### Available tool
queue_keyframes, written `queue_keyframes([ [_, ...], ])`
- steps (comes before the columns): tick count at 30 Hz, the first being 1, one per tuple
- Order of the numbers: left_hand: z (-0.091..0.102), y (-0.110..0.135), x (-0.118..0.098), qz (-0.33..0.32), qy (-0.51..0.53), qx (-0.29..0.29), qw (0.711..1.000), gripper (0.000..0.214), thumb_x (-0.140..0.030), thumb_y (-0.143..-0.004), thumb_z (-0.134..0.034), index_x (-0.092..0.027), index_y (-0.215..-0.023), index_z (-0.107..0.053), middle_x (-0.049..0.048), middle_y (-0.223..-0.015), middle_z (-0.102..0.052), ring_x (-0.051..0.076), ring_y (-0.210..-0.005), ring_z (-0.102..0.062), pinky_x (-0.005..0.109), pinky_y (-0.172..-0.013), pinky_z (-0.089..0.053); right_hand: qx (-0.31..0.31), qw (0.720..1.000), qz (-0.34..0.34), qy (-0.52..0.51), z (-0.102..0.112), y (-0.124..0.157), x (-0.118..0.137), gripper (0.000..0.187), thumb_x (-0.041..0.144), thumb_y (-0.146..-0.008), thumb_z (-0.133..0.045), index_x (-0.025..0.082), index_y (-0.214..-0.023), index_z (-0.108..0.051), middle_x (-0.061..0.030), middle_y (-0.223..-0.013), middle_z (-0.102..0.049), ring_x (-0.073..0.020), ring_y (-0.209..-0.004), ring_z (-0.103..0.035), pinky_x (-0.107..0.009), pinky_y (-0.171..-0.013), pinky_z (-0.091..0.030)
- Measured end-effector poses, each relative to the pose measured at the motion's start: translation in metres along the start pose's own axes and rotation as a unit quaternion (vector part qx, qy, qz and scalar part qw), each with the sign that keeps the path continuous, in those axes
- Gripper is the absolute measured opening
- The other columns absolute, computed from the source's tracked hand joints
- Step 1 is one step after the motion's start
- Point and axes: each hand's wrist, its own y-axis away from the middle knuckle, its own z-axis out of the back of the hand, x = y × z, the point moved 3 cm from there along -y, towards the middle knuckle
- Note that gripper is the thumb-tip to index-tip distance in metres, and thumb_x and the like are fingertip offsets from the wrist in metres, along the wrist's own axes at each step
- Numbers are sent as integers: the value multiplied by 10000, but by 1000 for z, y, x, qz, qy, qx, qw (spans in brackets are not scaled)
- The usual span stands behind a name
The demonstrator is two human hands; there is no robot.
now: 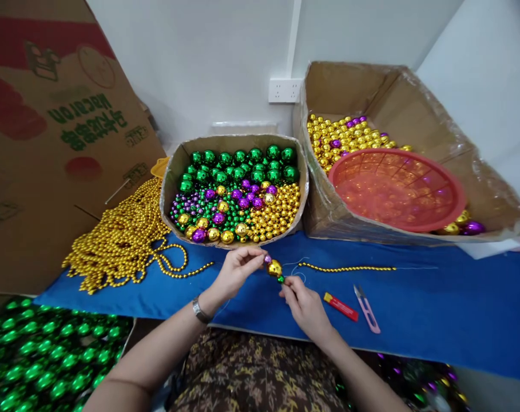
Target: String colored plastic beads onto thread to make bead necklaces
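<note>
My left hand [238, 269] is pinched closed on a small purple bead at the upper end of a short run of beads. A large gold bead [274, 268] hangs between my hands, with a small green bead just below it. My right hand [305, 306] is closed on the lower end by the green bead. A thin thread runs right from the beads to a strand of small gold beads [348, 268] lying on the blue cloth [435, 309]. Straight ahead stands a cardboard box [167, 183] with green, purple and gold beads.
A heap of gold bead strands [122, 240] lies at the left. At the right, a larger cardboard box [478, 183] holds gold beads and a red plastic basket [397, 189]. A red lighter [340, 306] and pink thread snips [366, 309] lie by my right hand. Green beads [40, 355] fill the lower left.
</note>
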Motion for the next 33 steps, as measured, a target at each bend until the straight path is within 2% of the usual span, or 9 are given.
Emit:
queue_keyframes([
  [8, 1, -2, 13, -4, -103, 42, 994, 254, -402, -838, -640, -170, -876, -736, 87, -905, -706, 185, -816, -649, 297, -735, -523, 27, 999, 13, 39, -9, 10, -28, 147, 241, -973, -383, 204, -971, -525, -28, -785, -718, -166, -684, -709, -235, -584, -535],
  [11, 3, -2, -2, -94, -177, 29, 979, 221, -372, -851, -630, -191, -853, -756, 97, -1003, -692, 203, -932, -643, 312, -817, -507, -13, 994, 32, 104, 0, 2, -24, 205, 284, -952, -442, 187, -1085, -563, -83, -964, -710, -197, -809, -710, -279, -651, -564],
  [15, -6, 1, -32, -178, -215, 29, 960, 189, -320, -869, -617, -196, -912, -753, 71, -884, -698, 165, -831, -640, 276, -750, -498, -67, 992, 58, 94, 5, -19, -3, 354, 303, -947, -472, 182, -1275, -528, -124, -1133, -662, -198, -947, -683, -298, -795, -569],
  [19, -5, -8, -63, -198, -208, 54, 956, 197, -306, -890, -588, -175, -895, -735, 66, -860, -711, 156, -796, -641, 269, -722, -496, -57, 992, 112, 34, -1, -38, 15, 293, 255, -982, -409, 198, -1201, -594, -83, -993, -709, -168, -855, -698, -271, -771, -569],
  [22, 29, -37, -87, -211, -298, 31, 931, 268, -328, -933, -493, -171, -948, -711, 79, -914, -701, 171, -818, -633, 303, -742, -497, -64, 993, 102, 0, 0, -42, 14, 267, 256, -984, -410, 212, -1128, -630, -58, -933, -722, -153, -765, -701, -257, -729, -573],
  [25, 97, -81, -109, -222, -492, -175, 823, 255, -314, -881, -570, -141, -1045, -661, 128, -1066, -651, 251, -1043, -556, 417, -955, -415, -69, 993, 91, -12, 4, -41, 11, 253, 271, -977, -433, 220, -1122, -635, -55, -987, -724, -162, -832, -703, -265, -767, -572],
  [27, 141, -109, -113, -148, -577, -240, 767, 325, -261, -811, -653, -92, -1086, -615, 180, -1172, -583, 323, -1196, -446, 489, -1048, -320, -57, 995, 85, -14, 3, -39, 11, 251, 274, -979, -429, 220, -1104, -639, -53, -981, -724, -163, -844, -702, -263, -767, -570],
  [31, 189, -138, -108, -57, -599, -239, 762, 354, -155, -669, -756, -77, -976, -596, 177, -1048, -591, 383, -1178, -451, 570, -1034, -316, -30, 997, 68, -5, -4, -37, 13, 246, 261, -983, -407, 212, -1087, -624, -56, -986, -716, -170, -886, -696, -267, -772, -565],
  [33, 193, -137, -106, -59, -534, -254, 804, 395, -134, -588, -805, -108, -920, -592, 151, -993, -596, 381, -1143, -488, 567, -1015, -358, -23, 998, 66, -1, -6, -37, 14, 246, 251, -985, -390, 208, -1074, -616, -56, -975, -714, -167, -867, -697, -263, -758, -566],
])
